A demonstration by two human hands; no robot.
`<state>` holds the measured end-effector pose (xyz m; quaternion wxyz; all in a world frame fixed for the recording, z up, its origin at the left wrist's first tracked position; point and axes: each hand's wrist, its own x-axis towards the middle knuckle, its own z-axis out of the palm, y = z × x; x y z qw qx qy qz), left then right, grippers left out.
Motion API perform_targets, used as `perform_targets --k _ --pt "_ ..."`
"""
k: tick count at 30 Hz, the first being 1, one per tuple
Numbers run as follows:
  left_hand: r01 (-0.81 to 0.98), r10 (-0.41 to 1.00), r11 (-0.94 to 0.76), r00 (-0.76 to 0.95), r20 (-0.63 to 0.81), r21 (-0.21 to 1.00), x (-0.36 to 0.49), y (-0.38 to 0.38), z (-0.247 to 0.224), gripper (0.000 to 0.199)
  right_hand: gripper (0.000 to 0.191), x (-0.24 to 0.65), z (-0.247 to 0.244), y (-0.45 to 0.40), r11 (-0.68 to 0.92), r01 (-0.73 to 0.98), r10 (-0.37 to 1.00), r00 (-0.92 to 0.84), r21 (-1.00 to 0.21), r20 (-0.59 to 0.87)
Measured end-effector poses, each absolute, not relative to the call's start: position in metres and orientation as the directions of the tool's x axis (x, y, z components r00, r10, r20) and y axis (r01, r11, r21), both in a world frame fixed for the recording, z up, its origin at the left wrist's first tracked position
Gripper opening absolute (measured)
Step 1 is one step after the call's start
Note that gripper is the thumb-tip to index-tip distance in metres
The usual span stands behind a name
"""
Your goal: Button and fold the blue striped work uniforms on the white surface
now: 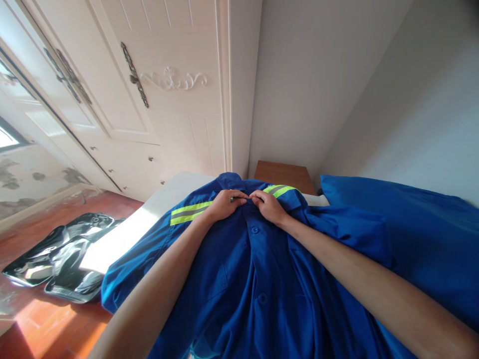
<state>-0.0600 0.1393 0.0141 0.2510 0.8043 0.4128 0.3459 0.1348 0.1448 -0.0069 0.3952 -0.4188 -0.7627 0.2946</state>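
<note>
A blue work shirt (224,264) with yellow-green and grey reflective bands is spread out on the bed, its collar (229,180) at the far end. Two buttons show on its front placket, an upper button (255,230) and a lower button (262,298). Near the collar my left hand (227,204) pinches the shirt's front edge, a ring with a green spot on one finger. Fingertips of my right hand (268,205) meet it there, also closed on the shirt's front edge. Whatever lies between the fingertips is hidden.
A blue pillow (396,224) lies at the right. Beyond the bed stand a brown bedside table (282,172) and a white wardrobe (179,114). White bedding (149,209) shows at the left. On the red floor an open black suitcase (63,254) holds several things.
</note>
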Motion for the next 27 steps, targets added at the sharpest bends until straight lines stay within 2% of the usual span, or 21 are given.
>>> perform_targets --k 16,22,27 --pt "0.47 0.851 -0.515 0.384 0.359 0.717 -0.055 0.135 0.019 0.026 0.019 0.134 -0.005 0.142 0.503 0.371 0.856 -0.34 -0.781 0.39" --pt "0.44 0.87 -0.473 0.369 0.327 0.763 -0.057 0.138 0.017 0.03 0.024 0.134 0.003 0.136 0.516 0.309 0.839 -0.37 -0.799 0.399" --pt "0.416 0.857 -0.471 0.423 0.293 0.778 -0.058 0.138 0.018 0.034 0.03 0.134 0.005 0.135 0.499 0.34 0.85 -0.369 -0.797 0.375"
